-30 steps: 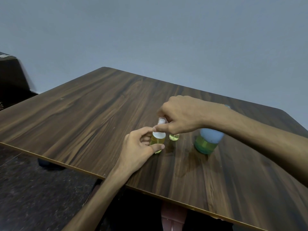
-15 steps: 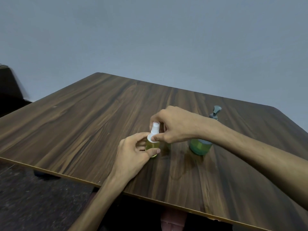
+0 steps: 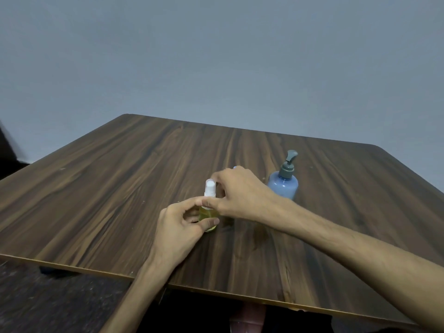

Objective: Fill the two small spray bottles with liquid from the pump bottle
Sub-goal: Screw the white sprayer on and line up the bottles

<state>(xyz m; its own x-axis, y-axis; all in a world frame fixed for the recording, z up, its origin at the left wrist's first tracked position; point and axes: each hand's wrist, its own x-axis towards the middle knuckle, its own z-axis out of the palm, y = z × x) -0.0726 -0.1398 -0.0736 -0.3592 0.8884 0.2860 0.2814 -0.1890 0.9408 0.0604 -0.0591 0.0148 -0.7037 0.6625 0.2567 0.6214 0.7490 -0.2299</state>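
A small clear spray bottle point(image 3: 209, 213) with yellow-green liquid and a white spray top stands upright near the middle of the wooden table point(image 3: 96, 188). My left hand point(image 3: 182, 224) holds its body between thumb and fingers. My right hand point(image 3: 237, 195) pinches the white collar of the spray top from the right. The second small bottle is hidden behind my right hand; only a bluish tip point(image 3: 235, 167) peeks above the knuckles. The blue pump bottle point(image 3: 283, 181) with a grey pump head stands upright behind my right wrist.
The table's front edge point(image 3: 216, 290) runs just below my forearms. Dark floor point(image 3: 48, 304) lies beyond it at the lower left. A plain grey wall rises behind the table.
The view has tilted up, so hands and bottles sit lower in frame. The pump bottle is now fully uncovered. Both hands stay on the small spray bottle.
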